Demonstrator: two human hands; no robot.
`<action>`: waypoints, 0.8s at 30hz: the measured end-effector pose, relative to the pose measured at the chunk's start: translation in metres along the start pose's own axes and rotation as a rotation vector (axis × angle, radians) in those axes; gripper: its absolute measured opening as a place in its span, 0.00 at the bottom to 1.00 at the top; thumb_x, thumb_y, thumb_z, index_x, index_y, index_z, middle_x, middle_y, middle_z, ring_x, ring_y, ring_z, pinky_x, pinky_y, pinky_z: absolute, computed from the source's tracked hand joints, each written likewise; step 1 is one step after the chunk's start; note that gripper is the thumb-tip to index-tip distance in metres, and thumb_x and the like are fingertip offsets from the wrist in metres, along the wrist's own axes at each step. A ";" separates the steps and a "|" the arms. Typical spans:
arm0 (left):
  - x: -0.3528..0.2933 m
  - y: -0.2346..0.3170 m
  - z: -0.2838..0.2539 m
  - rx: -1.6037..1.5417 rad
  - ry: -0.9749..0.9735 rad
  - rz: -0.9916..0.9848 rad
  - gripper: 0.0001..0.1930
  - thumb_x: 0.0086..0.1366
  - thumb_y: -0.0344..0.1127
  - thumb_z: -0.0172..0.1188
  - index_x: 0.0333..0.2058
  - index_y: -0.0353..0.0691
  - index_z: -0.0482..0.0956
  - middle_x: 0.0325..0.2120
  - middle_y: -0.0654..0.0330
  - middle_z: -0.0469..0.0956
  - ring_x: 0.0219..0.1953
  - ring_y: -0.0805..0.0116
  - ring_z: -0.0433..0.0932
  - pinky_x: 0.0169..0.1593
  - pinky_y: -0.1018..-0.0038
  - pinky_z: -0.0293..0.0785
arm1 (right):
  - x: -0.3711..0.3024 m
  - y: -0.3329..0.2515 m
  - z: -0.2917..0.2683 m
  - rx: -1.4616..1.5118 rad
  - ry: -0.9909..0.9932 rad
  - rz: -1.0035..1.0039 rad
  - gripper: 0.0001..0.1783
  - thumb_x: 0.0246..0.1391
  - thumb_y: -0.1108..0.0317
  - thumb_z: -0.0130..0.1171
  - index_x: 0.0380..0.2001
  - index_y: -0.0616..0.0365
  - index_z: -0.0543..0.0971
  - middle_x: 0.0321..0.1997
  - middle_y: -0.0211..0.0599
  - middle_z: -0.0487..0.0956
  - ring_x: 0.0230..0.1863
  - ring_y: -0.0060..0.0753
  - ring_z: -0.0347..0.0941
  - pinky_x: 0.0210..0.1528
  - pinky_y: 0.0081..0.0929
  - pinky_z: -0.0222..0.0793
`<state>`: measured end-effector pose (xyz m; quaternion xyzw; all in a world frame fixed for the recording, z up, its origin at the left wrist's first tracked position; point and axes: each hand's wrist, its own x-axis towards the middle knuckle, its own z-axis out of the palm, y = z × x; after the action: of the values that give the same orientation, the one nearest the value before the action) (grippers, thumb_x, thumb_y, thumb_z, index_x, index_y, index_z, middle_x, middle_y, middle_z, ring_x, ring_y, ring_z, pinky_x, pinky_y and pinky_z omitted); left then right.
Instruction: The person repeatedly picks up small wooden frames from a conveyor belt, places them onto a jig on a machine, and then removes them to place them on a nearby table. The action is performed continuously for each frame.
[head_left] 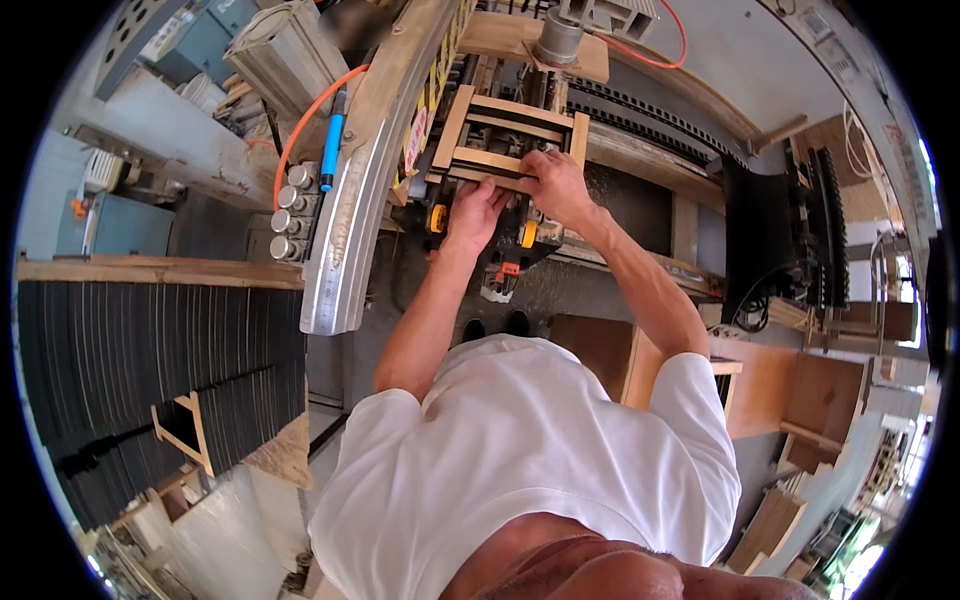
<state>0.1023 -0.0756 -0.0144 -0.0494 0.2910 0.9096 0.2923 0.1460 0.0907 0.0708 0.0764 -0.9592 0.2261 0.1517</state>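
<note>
A small wooden frame [453,133] of pale bars with dark strips along them lies on a machine bed, ahead of me. My left hand [473,214] reaches its near edge from below, thumb against the near bar and fingers bent, partly hidden. Further right, my right hand [556,186] has its fingers curled over the near bar close to the right corner. Just under the frame, on the machine, are two yellow round parts, one a yellow wheel [529,233]. A metal cylinder [559,40] on a wooden board stands beyond the frame.
To the left runs a long metal beam [335,270] carrying round silver knobs [290,222], a blue pen-like tool [333,150] and an orange hose [292,130]. Stacked dark strips [120,350] fill the lower left. At right hangs a black cover [757,240] beside a cable chain.
</note>
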 end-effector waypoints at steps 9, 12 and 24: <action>-0.125 -0.017 0.002 0.079 0.144 0.041 0.19 0.70 0.26 0.46 0.59 0.38 0.64 0.56 0.54 0.70 0.62 0.56 0.66 0.65 0.58 0.62 | 0.084 0.070 0.030 0.013 0.068 -0.108 0.12 0.44 0.73 0.61 0.36 0.57 0.75 0.31 0.45 0.80 0.41 0.53 0.74 0.45 0.47 0.65; -0.176 -0.022 -0.003 0.099 0.187 0.076 0.19 0.70 0.25 0.46 0.59 0.37 0.65 0.55 0.54 0.71 0.61 0.55 0.67 0.65 0.58 0.64 | 0.101 0.084 0.037 -0.002 0.009 -0.077 0.12 0.43 0.73 0.60 0.35 0.57 0.75 0.31 0.46 0.80 0.42 0.52 0.74 0.46 0.45 0.66; -0.245 -0.023 -0.026 0.167 0.303 0.097 0.19 0.68 0.26 0.52 0.57 0.37 0.67 0.53 0.55 0.73 0.59 0.57 0.71 0.62 0.59 0.68 | 0.125 0.102 0.038 0.047 -0.052 -0.102 0.12 0.43 0.73 0.60 0.35 0.58 0.76 0.33 0.46 0.81 0.39 0.52 0.78 0.41 0.45 0.72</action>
<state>0.3152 -0.1979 0.0166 -0.1474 0.4085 0.8773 0.2041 -0.0034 0.1540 0.0368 0.1343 -0.9521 0.2385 0.1361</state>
